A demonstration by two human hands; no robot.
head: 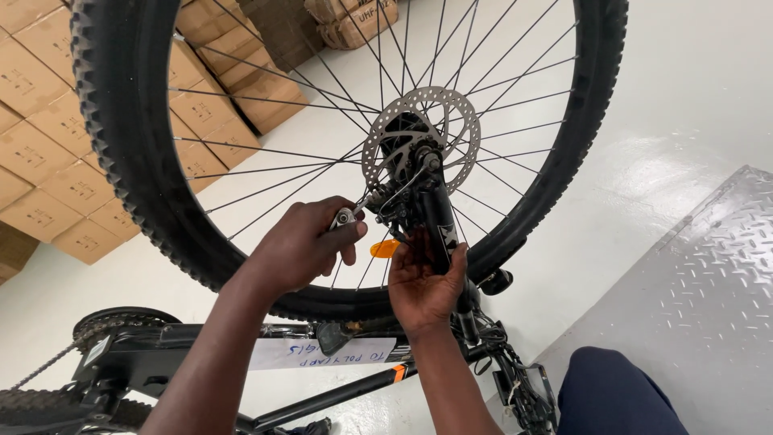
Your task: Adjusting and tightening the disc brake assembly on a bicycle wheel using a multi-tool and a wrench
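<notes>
Bright, even light is filling the room from above. The white floor [668,105] is shining, with soft glare at the upper right of the frame. The metal plate [708,282] at the lower right is glinting a little. Shadows are staying faint. Everything is looking sharp, though the tire [121,121] is bending near the left edge.

bicycle wheel [129,121]: 1, full in view | brake disc [422,137] at wheel's hub: 1 | orange reflector [384,248] below disc: 1 | hands [302,246] under disc: 2 | cardboard boxes [48,137] left of wheel: many, stacked | chain [36,366]: 1
</notes>
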